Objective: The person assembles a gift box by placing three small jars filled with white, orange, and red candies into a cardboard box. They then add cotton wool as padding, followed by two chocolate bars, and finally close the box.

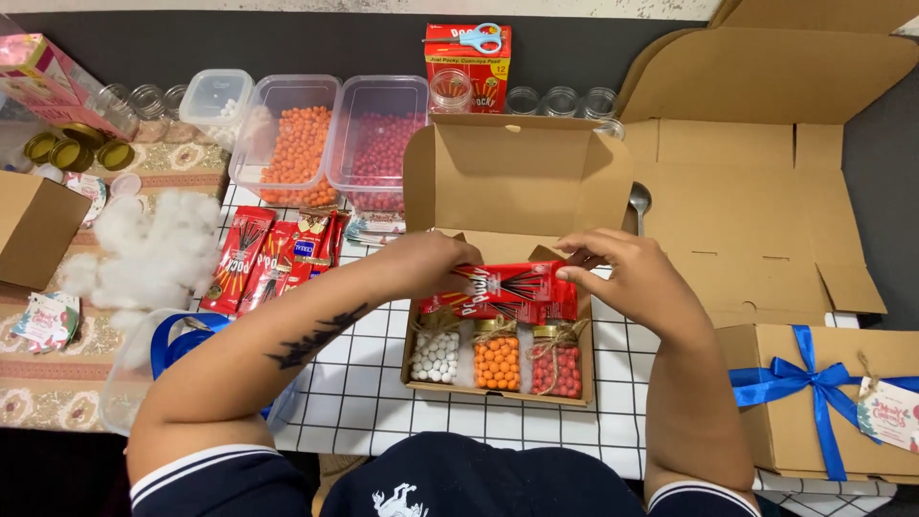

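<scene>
- While both hands meet over the open cardboard box [517, 172], a red snack packet [507, 282] lies across it — long axis left to right, level with the box's hinge line.
- Left hand [436, 260]: fingers curled round the packet's left end, closed on it.
- Right hand [627, 278]: fingertips pinched on the packet's right end; palm arched above the box's right wall. Neither hand is nearer — each has one end.
- Under the held packet, more red packets [479, 308] lie flat in the box's rear half.
- Front half of the box: three small jars side by side — white balls [436, 356], orange balls [497, 362], red balls [556, 369].
- Left of the box: a fan of loose red packets [258, 254], then white stuffing [144, 249].
- Behind the box: two clear tubs, orange candy [292, 144] and red candy [378, 144].
- Right of the box: a flat unfolded carton [756, 211]; nearer the person, a closed box tied with blue ribbon [814, 383].
</scene>
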